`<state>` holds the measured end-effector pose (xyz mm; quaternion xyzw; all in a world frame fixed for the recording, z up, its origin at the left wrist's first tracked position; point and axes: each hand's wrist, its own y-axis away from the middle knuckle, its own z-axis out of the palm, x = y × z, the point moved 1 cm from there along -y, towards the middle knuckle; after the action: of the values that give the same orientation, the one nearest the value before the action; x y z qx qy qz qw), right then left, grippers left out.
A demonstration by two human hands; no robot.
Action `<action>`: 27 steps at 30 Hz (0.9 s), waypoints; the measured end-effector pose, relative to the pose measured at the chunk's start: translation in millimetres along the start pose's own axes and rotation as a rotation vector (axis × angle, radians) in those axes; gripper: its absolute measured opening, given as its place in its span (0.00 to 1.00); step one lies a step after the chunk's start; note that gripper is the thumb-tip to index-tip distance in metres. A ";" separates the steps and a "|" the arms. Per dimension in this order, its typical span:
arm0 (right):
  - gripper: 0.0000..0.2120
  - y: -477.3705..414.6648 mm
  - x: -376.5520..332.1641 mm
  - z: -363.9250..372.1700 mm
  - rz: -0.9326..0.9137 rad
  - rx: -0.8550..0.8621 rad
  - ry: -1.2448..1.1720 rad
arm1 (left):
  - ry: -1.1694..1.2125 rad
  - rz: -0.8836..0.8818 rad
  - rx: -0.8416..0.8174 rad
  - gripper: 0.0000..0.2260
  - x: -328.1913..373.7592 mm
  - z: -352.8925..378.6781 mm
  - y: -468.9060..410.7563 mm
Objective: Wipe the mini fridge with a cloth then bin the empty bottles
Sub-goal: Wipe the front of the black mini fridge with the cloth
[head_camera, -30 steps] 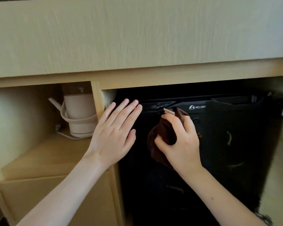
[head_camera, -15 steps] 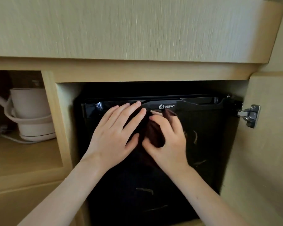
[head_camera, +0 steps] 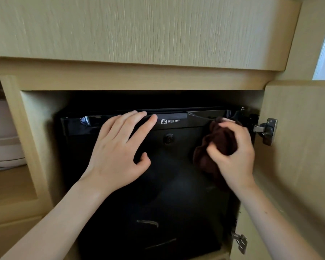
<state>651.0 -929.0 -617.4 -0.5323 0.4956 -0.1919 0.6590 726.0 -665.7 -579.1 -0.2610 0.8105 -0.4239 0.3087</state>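
A black mini fridge (head_camera: 167, 184) with a WELLWAY logo sits inside a light wooden cabinet, its door closed. My left hand (head_camera: 118, 152) lies flat on the upper left of the fridge door, fingers spread and reaching the glossy top strip. My right hand (head_camera: 233, 156) grips a bunched dark brown cloth (head_camera: 218, 145) and presses it against the upper right corner of the door. No bottles are in view.
The wooden cabinet door (head_camera: 298, 166) stands open at the right on metal hinges (head_camera: 266, 130). A white kettle on its base (head_camera: 2, 143) sits in the open shelf at the left. A wide wooden panel (head_camera: 139, 30) overhangs the fridge.
My right hand has swept the cloth from the middle of the fridge's top strip to its upper right corner. My left hand stays flat on the door. The view has shifted right.
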 end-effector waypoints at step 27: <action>0.23 34.9 -25.6 35.2 -0.131 -0.159 0.027 | 0.127 0.026 -0.056 0.38 20.6 12.5 -21.1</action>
<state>660.4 -878.4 -639.1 -0.6114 0.4824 -0.2017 0.5939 724.6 -697.0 -572.5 -0.2317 0.8433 -0.4127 0.2545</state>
